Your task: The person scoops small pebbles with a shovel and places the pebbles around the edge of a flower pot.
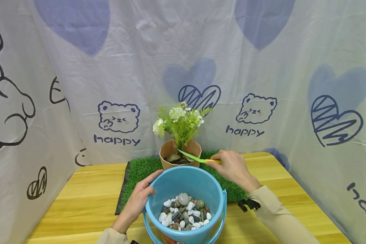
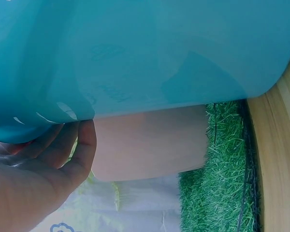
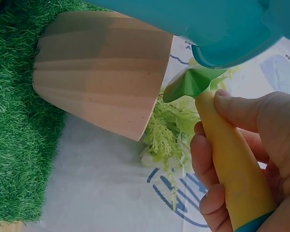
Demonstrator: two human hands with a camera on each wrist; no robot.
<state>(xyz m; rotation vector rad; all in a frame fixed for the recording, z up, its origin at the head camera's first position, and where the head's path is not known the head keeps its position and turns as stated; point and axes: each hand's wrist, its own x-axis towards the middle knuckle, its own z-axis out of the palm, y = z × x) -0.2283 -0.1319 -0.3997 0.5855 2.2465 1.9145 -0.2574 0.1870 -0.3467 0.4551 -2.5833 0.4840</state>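
My left hand grips the rim of a light blue plastic bucket, its thumb over the inside edge and its fingers along the outer wall. White, grey and brown pebbles cover the bucket's bottom. In the right wrist view my right hand is wrapped round the yellow handle of a garden trowel, thumb along its top. The trowel's green blade reaches over the tan flowerpot just behind the bucket. Dark stones lie in the pot around the stems of a white-flowered plant.
Pot and bucket stand at a green artificial grass mat on a yellow wooden table. The bucket's blue handle hangs down at its near side. Behind and beside the table hangs a white printed cloth.
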